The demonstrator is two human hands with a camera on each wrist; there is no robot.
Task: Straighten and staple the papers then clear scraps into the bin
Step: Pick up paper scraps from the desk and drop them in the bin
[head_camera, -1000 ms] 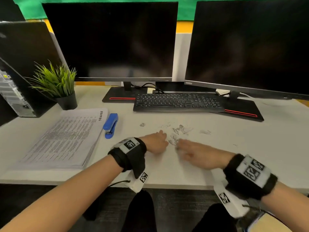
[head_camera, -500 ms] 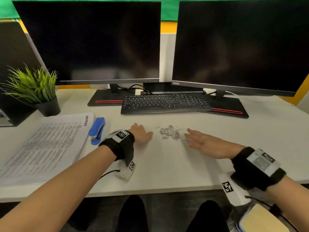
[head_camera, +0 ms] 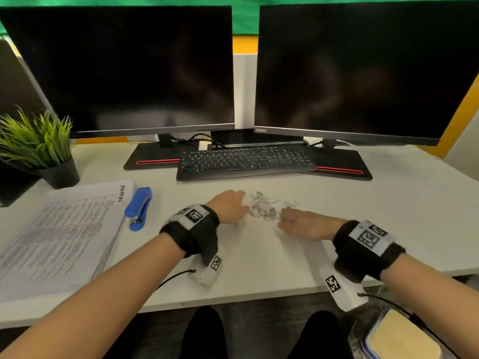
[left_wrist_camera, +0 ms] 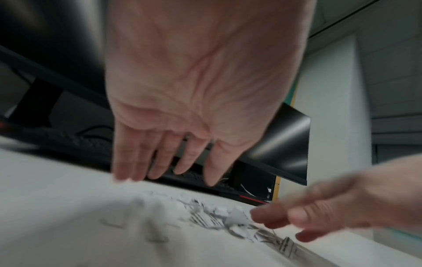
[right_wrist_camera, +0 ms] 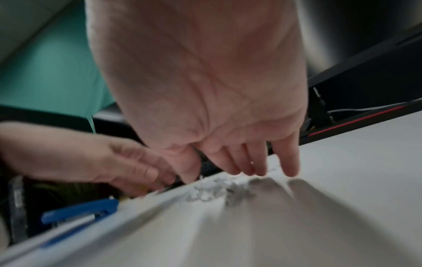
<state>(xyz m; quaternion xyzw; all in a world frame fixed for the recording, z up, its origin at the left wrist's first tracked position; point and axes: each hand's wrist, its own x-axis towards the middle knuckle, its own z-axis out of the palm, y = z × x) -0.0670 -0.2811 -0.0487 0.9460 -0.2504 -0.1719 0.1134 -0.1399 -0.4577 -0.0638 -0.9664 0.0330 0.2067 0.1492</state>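
Note:
A small pile of torn paper scraps lies on the white desk in front of the keyboard. My left hand rests at the pile's left side and my right hand at its right, both palm down with fingers straight, holding nothing. In the left wrist view the left fingertips touch the desk beside the scraps. The right wrist view shows the right fingertips reaching down behind the scraps. A stack of printed papers lies at the left, with a blue stapler beside it.
A black keyboard and two dark monitors stand behind the scraps. A potted plant sits at the back left. Below the desk's front edge at lower right is a tan-topped container.
Both hands have drawn in toward each other, and the scattered scraps are gathered into a tighter pile between them. The head view has shifted to the right.

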